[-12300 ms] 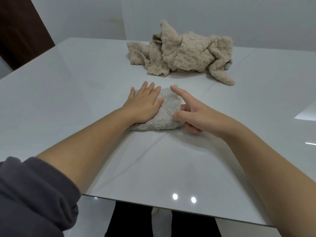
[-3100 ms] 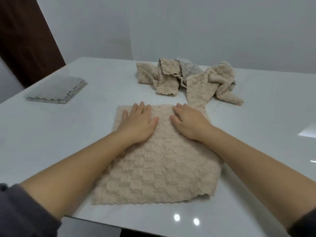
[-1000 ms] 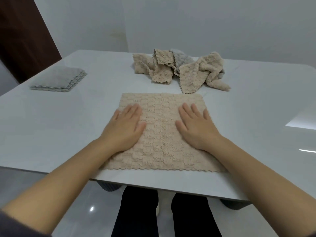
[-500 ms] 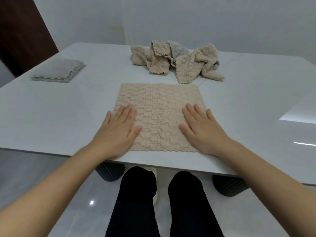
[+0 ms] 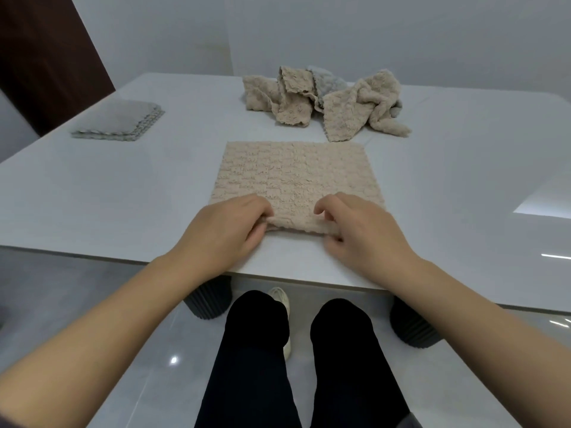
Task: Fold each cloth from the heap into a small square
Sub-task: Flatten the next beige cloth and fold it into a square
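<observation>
White desk (image 5: 92, 193) is spread with a beige cloth (image 5: 296, 171), laid flat near the front edge and squared to it; it is roughly square, so no long axis is told. Its near edge is pinched by the left hand (image 5: 228, 233) and the right hand (image 5: 364, 236). The heap (image 5: 324, 103) is seen beyond.

No legible text, labels, numbers anywhere (cloths, table all unmarked).

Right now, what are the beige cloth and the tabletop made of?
Beige cloth: probably plush microfibre or terry, matte; nubbly tufted pile shows. Tabletop: hard glossy white slab, maybe stone or coated glass; it reflects light streaks.
</observation>
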`<state>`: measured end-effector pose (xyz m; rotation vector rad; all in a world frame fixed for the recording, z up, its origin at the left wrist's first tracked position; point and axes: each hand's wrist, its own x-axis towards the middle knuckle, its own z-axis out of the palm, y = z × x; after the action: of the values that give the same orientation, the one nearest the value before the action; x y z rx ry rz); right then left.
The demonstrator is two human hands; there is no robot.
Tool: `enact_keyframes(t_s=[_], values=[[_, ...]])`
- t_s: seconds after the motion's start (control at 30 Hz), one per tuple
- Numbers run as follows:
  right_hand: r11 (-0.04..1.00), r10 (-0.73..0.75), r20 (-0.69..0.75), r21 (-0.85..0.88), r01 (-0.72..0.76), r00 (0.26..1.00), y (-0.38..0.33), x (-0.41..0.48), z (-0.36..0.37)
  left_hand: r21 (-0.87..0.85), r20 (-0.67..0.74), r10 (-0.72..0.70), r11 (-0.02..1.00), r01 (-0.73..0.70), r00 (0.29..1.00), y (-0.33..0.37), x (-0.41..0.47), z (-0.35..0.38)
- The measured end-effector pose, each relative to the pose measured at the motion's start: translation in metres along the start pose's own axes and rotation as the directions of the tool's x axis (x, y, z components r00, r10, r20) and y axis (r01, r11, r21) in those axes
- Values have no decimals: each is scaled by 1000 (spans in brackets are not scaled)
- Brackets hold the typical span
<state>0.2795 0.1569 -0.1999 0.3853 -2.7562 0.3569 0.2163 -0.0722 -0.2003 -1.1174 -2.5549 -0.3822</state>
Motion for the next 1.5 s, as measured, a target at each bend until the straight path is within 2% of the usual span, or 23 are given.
enact_keyframes(t_s=[0.1, 0.17, 0.2, 0.3, 0.37, 0.53, 0.6, 0.73, 0.83, 0.93, 1.0, 1.13, 1.23, 1.3, 1.5], values=[[994, 105, 6, 15, -105, 994, 19, -5, -6, -30, 75, -31, 999, 33, 997, -20, -8, -3], [981, 143, -5, 132, -141, 990, 31, -9, -14, -139, 66, -128, 981, 136, 990, -32, -16, -8], [958, 178, -13, 230, -171, 984, 36, -10, -17, -218, 34, -220, 950, 222, 975, -36, -20, -11], [820, 328, 0, 496, -285, 945, 52, -2, -25, -470, 36, -466, 773, 426, 884, -46, -19, -15], [713, 387, 52, 616, -335, 921, 63, 8, -27, -562, 58, -522, 688, 460, 851, -52, -10, -18], [571, 478, 131, 705, -421, 868, 89, 50, -22, -565, 39, -599, 647, 512, 800, -67, 30, -13], [603, 503, 111, 666, -440, 857, 100, 74, -16, -501, 9, -625, 673, 544, 781, -77, 50, -9], [806, 482, -44, 414, -424, 875, 114, 117, 0, -266, -47, -655, 736, 623, 754, -98, 86, 5], [864, 447, -62, 288, -413, 892, 126, 139, 17, -118, -27, -671, 738, 664, 741, -108, 103, 16], [923, 363, -30, 146, -355, 931, 143, 150, 32, -25, -4, -595, 803, 595, 804, -122, 110, 30], [944, 313, -21, 118, -308, 950, 150, 151, 36, -4, 27, -537, 843, 537, 843, -130, 111, 35], [964, 224, 1, 149, -222, 975, 153, 151, 33, -97, 25, -494, 864, 494, 869, -134, 111, 36], [936, 230, 4, 272, -222, 973, 150, 149, 30, -261, 16, -525, 820, 510, 851, -134, 110, 36], [914, 249, -2, 332, -234, 969, 151, 148, 29, -377, 4, -552, 771, 513, 834, -134, 108, 35], [857, 355, 94, 365, -364, 930, 154, 151, 23, -518, -41, -571, 714, 472, 820, -141, 107, 31]])
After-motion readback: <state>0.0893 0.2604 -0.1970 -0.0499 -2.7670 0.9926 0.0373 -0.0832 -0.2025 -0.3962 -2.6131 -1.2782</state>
